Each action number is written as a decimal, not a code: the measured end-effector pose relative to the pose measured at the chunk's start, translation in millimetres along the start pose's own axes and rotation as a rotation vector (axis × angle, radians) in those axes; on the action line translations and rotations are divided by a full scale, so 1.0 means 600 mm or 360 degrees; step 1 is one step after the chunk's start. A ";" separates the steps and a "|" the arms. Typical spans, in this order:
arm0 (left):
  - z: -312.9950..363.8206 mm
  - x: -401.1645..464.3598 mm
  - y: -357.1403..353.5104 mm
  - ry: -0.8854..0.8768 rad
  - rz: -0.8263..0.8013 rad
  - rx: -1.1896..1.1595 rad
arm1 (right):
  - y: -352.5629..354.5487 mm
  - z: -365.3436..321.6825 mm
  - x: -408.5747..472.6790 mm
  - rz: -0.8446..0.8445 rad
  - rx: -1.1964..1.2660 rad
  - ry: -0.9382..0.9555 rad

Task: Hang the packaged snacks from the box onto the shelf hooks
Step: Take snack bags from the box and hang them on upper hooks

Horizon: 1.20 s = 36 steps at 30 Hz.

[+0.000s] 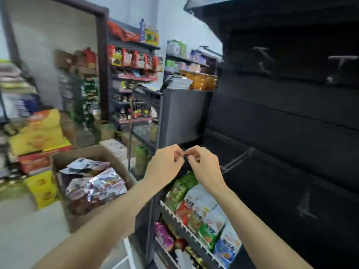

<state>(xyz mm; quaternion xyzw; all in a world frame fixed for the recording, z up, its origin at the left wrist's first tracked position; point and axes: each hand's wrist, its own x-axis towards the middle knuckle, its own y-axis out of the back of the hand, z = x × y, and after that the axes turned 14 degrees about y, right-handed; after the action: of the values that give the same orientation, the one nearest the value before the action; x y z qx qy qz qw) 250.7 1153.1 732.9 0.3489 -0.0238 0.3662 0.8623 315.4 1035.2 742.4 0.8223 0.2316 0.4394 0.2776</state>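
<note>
My left hand (167,164) and right hand (202,164) meet fingertip to fingertip before the black shelf panel (281,117); each grip is curled, pinching something small and dark between them that I cannot identify. Packaged snacks (97,183) lie heaped in the cardboard box (58,160) at lower left. A hook (237,159) juts from the panel just right of my hands.

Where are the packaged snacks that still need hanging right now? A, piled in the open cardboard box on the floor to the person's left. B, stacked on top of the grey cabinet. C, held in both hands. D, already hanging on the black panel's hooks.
A: the shiny packaged snacks lie heaped in the open cardboard box, while the visible shelf hooks on the black panel are bare.
</note>
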 end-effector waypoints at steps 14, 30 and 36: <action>-0.511 0.160 0.193 0.0985 0.0018 0.0468 | -0.570 -0.035 0.204 -0.0858 0.0212 0.0011; -0.735 0.365 0.185 0.1936 0.0240 -0.0508 | -0.854 0.071 0.364 -0.1478 0.0173 0.0054; -0.776 0.407 0.173 0.2190 0.0429 -0.0994 | -0.878 0.082 0.383 -0.1604 -0.0062 0.0122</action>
<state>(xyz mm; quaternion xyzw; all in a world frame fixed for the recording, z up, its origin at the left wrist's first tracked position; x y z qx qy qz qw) 262.1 1641.8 514.3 -0.2232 0.3736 0.5791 0.6893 401.2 1555.3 508.7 0.5864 0.6014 0.2849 0.4618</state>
